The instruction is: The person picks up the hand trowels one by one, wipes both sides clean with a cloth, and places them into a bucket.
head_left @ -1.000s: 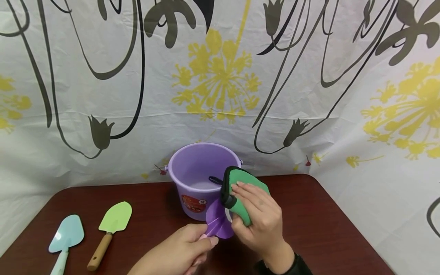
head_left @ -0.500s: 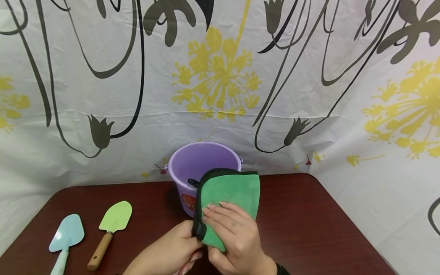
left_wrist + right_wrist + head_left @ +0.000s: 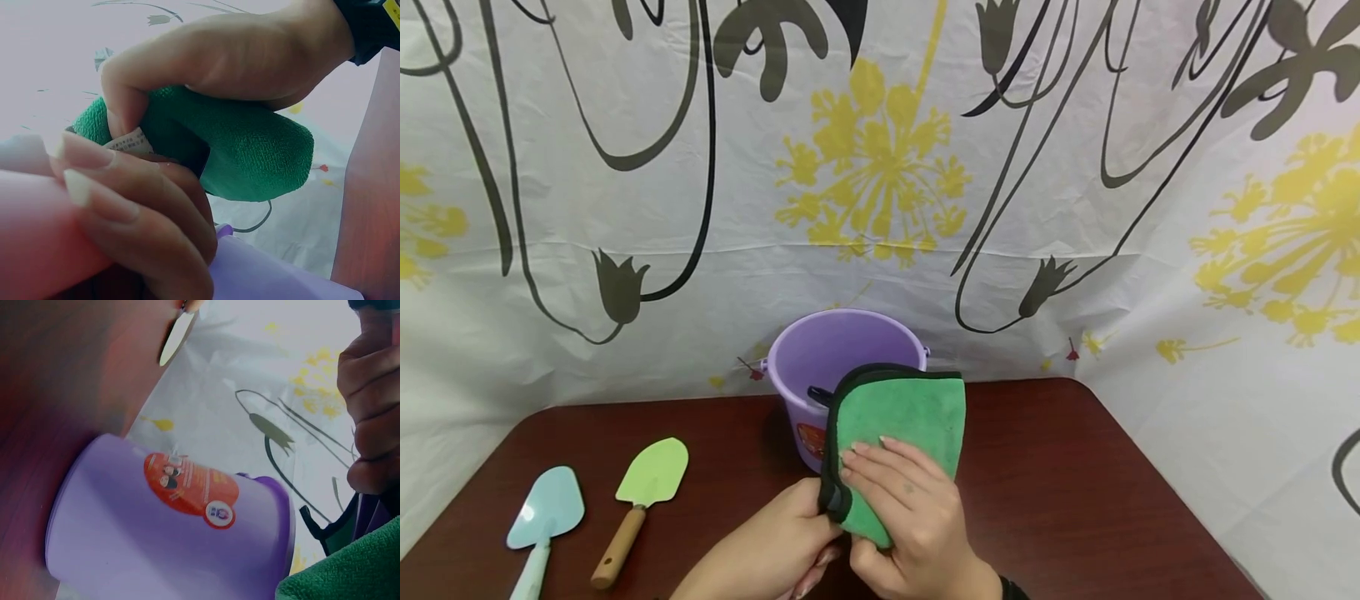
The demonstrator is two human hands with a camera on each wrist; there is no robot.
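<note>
My left hand [image 3: 775,533] grips the pink handle [image 3: 37,219] of a shovel, at the front middle of the table. A sliver of the shovel's purple blade [image 3: 367,512] shows below that hand in the right wrist view; in the head view the cloth hides the blade. A folded green cloth [image 3: 917,417] with black edging lies over the blade. My right hand [image 3: 913,508] holds the cloth, fingers across its front and thumb bent under it. A white label [image 3: 132,142] on the cloth shows beside that thumb.
Behind the cloth stands a purple bucket [image 3: 805,375] with a red sticker [image 3: 194,487]. To the left, a light blue trowel [image 3: 550,508] and a green trowel [image 3: 651,475] with a wooden handle lie on the dark red table [image 3: 1097,483]. A patterned sheet [image 3: 737,208] hangs behind.
My right hand and the cloth have shifted left and down, covering the purple blade that showed a second ago. My left hand has moved slightly left. Over the last half second little differs.
</note>
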